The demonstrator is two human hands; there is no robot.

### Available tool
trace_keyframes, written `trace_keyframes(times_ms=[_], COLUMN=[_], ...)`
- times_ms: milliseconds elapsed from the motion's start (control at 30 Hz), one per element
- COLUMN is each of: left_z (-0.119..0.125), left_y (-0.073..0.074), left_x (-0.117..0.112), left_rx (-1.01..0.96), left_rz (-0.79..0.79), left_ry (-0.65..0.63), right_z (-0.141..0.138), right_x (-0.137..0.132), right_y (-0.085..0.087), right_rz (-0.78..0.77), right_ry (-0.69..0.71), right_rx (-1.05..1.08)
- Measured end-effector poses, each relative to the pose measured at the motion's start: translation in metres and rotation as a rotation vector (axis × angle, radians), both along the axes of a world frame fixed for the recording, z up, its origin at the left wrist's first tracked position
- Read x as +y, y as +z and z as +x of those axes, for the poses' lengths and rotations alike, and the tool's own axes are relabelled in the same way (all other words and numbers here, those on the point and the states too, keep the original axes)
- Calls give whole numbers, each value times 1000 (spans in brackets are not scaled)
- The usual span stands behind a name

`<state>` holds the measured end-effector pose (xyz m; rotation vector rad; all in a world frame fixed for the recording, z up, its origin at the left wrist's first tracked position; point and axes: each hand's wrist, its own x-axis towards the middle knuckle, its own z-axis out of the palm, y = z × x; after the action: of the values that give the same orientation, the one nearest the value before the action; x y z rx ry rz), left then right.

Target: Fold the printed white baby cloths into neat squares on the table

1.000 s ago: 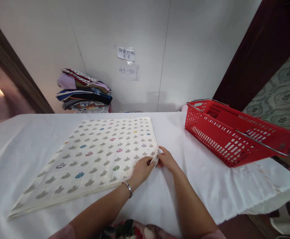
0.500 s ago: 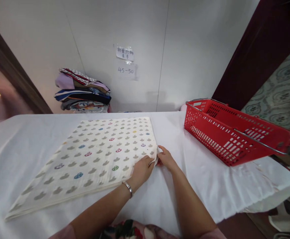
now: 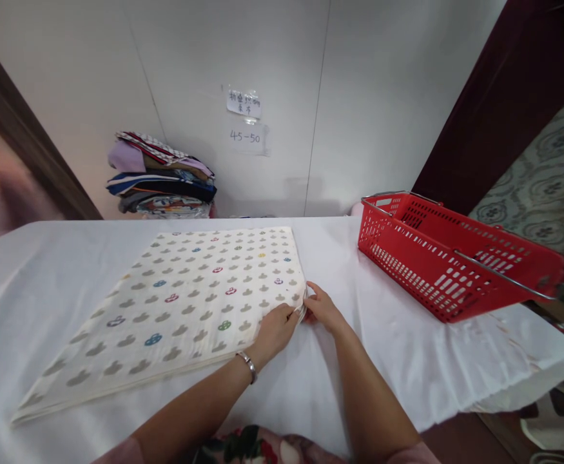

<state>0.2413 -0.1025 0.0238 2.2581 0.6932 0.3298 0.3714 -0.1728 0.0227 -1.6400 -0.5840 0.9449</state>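
Basket (image 3: 432, 242) right on tabletop (image 3: 388, 348), fabric pile (image 3: 165, 183) past far edge, both clear of cloth (image 3: 197, 296). Left hand (image 3: 276, 330), right hand (image 3: 325, 310) pinch its near-right corner; fingertips partly hidden.

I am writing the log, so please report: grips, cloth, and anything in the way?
Left grip and right grip holding near right corner of cloth. Cloth otherwise flat on white tablecloth. Red basket stands apart at right, not in the way.
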Motion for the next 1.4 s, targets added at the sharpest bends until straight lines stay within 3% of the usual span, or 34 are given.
trace_keyframes(times_ms=[133, 233, 333, 400, 467, 600, 867, 1067, 1267, 1400], left_z=[1, 0, -2, -3, -4, -6, -4, -1, -2, -3], left_y=[2, 6, 6, 2, -1, 0, -5, -2, 3, 3], left_x=[9, 17, 17, 11, 5, -5, -9, 0, -2, -4], left_rx=[-55, -117, -55, 2, 14, -8, 85, -79, -202, -166], left_rz=[46, 226, 458, 524, 472, 324, 396, 86, 277, 293], left_ry=[55, 64, -21, -122, -175, -140, -88, 76, 6, -13], right_z=[0, -2, -2, -1, 1, 2, 2, 9, 7, 4], right_x=[0, 0, 0, 0, 0, 1, 1, -1, -1, 0], right_y=[1, 4, 4, 3, 1, -2, 0, -4, -2, 0], right_rz=[10, 13, 31, 36, 23, 4, -5, -13, -72, -69], right_ry=[1, -31, -32, -35, -47, -48, -60, -112, -36, 7], right_rx=[8, 28, 42, 38, 22, 2, 38, 10, 1, 33])
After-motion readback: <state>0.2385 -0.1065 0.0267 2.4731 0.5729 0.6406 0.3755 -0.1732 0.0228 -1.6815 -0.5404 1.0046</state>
